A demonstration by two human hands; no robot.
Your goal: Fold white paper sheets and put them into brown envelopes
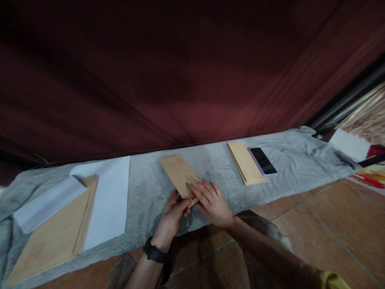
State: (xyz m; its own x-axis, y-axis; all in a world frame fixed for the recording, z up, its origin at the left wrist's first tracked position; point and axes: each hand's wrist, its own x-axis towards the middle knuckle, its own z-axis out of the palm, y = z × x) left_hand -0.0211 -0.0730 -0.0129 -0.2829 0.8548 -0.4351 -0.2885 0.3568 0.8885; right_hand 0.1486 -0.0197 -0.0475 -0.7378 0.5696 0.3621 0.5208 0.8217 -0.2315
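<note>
A brown paper envelope lies on the grey cloth right in front of me. My right hand rests flat on its near end, fingers stretched out and pressing down. My left hand, with a black watch on the wrist, pinches the envelope's near edge between thumb and fingers. The flap end under the hands is partly hidden.
At the left, a stack of brown envelopes lies over white sheets, with a folded white paper on top. To the right sit more brown envelopes and a black phone. Behind hangs a dark red curtain. Tiled floor lies nearer.
</note>
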